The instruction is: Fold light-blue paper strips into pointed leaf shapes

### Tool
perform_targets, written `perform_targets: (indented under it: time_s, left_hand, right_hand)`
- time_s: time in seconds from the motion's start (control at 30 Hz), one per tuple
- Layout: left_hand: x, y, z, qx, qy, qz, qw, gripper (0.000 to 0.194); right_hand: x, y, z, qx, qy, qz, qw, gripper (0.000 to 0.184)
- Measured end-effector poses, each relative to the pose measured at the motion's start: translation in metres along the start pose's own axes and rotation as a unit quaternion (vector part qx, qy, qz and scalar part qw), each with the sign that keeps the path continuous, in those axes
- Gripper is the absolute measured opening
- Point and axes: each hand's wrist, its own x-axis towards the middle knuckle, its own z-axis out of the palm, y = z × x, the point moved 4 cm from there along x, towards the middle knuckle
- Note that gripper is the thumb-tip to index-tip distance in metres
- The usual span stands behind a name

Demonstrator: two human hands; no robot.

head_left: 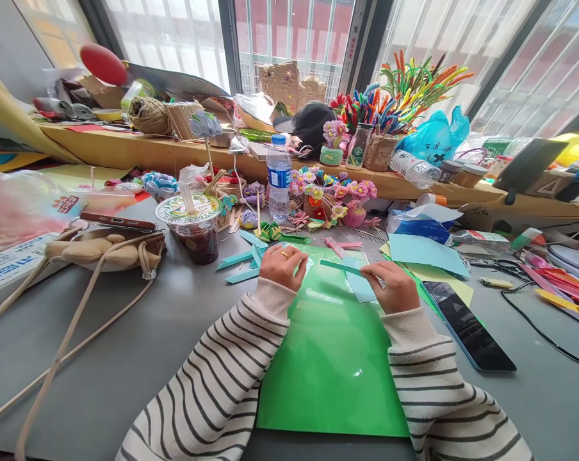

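We have a narrow, flat teal-green paper strip [341, 266] in the right hand [399, 287], thumb and fingers clamped on its near-right end; it sits over the far part of a glossy, smooth green sheet [337, 378]. Long axis runs roughly crosswise — the free end points at the left hand [280, 267], a short gap between. The right hand is nearer, being on it; from the left fingers the strip lies to the right. Left thumb and fingertips look close together, but we can't tell if anything thin is between them. Just beyond the left hand: folded light-blue paper strips [239, 258], crisp and straight-edged, in a loose cluster. Under the right fingers' side, a pale-blue paper piece [361, 288] on the sheet. Right of the sheet — a slab-like black phone [469, 326], shiny, lying flat.
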Motion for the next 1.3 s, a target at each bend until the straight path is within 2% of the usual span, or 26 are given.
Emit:
perform_targets:
  time_s: [0.1,0.27,0.33,0.53,0.77,0.97,1.13,1.23,1.3]
  left_hand:
    - [0.001,-0.001,-0.003,-0.016,0.022,-0.009,1.000,0.013]
    - [0.002,0.013,0.005,-0.062,-0.052,0.080,0.993,0.024]
    - [0.001,0.015,0.008,-0.069,-0.069,0.099,0.990,0.019]
    - [-0.001,0.019,0.010,-0.080,-0.073,0.122,0.987,0.013]
    - [-0.001,0.026,0.010,-0.080,-0.098,0.140,0.982,0.015]
    - [-0.001,0.019,0.010,-0.069,-0.085,0.121,0.987,0.014]
    - [-0.001,0.012,0.009,-0.058,-0.065,0.092,0.992,0.014]
    - [-0.001,0.010,0.009,-0.058,-0.061,0.082,0.993,0.014]
    - [-0.002,0.010,0.010,-0.062,-0.068,0.087,0.992,0.014]
  right_hand:
    - [0.000,0.001,-0.002,0.034,0.010,0.017,0.999,0.011]
    - [0.001,-0.009,0.003,0.059,-0.031,-0.014,0.998,0.011]
    - [0.001,-0.013,0.004,0.063,-0.039,-0.020,0.997,0.011]
    - [0.002,-0.022,0.007,0.075,-0.049,-0.024,0.996,0.014]
    - [0.003,-0.036,0.014,0.096,-0.067,-0.067,0.991,0.014]
    - [0.005,-0.025,0.010,0.061,-0.054,-0.056,0.995,0.016]
    - [0.000,-0.002,0.003,-0.005,-0.040,-0.034,0.999,0.015]
    - [-0.002,0.010,-0.002,-0.040,-0.015,0.006,0.999,0.016]
    - [-0.001,0.009,-0.004,-0.026,-0.002,0.021,0.999,0.016]
